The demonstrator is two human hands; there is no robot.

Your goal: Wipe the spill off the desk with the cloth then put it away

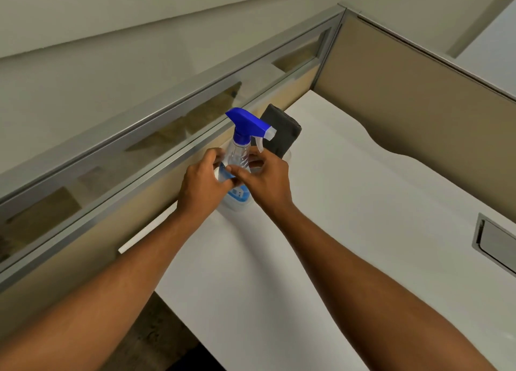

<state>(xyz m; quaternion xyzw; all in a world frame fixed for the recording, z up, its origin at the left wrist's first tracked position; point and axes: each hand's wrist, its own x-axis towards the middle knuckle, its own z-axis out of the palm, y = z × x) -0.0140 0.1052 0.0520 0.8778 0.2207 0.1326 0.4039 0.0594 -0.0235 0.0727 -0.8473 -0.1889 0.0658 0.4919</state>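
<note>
— Where is the cloth (pixel 282 131) sitting?
— Folded behind the spray bottle (pixel 238 158), at the bench (pixel 307 231) edge. The left hand (pixel 205 187) and right hand (pixel 266 179) are both closing their grip around the bottle.
— Risk?
— It's looking slippery; jerking might be toppling it onto the cloth.

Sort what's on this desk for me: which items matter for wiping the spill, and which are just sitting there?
For the job:
dark cloth, folded, behind the bottle
spray bottle, both hands on it
white desk

Just there:
metal grommet cover
partition panels
</note>
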